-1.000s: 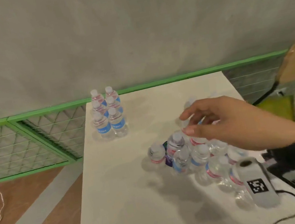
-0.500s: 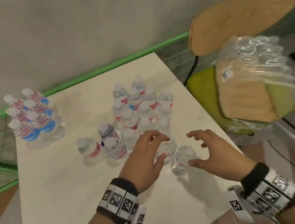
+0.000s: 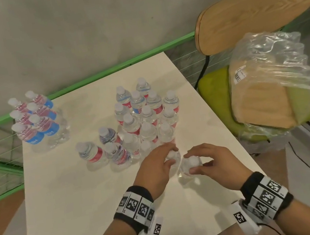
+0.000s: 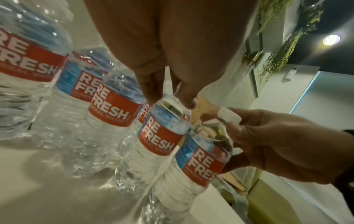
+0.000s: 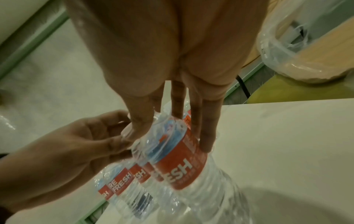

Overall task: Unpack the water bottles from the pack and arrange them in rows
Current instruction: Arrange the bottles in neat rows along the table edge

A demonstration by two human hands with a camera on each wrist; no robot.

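Many small clear water bottles with red labels [image 3: 146, 116] stand clustered on the white table [image 3: 77, 196]. At the cluster's near end, my left hand [image 3: 170, 154] grips one bottle [image 4: 162, 136] by its neck from above. Right beside it, my right hand [image 3: 190, 162] grips the shoulder of the neighbouring bottle [image 3: 191, 164], whose white cap [image 4: 229, 116] shows between finger and thumb. In the right wrist view my fingers [image 5: 205, 133] curl round that bottle's red label [image 5: 178, 168]. Both bottles stand on the table. Three more bottles [image 3: 102, 148] stand loosely to the left.
A separate block of blue-labelled bottles [image 3: 36, 123] stands at the table's far left corner. A green rail [image 3: 121, 65] runs behind the table. To the right, a wooden chair with a green seat [image 3: 212, 87] carries the crumpled plastic wrap [image 3: 271, 69].
One second ago my right hand reached over the cluster alone. Half a second ago both hands hovered open above the two nearest bottles; now each has closed round one.
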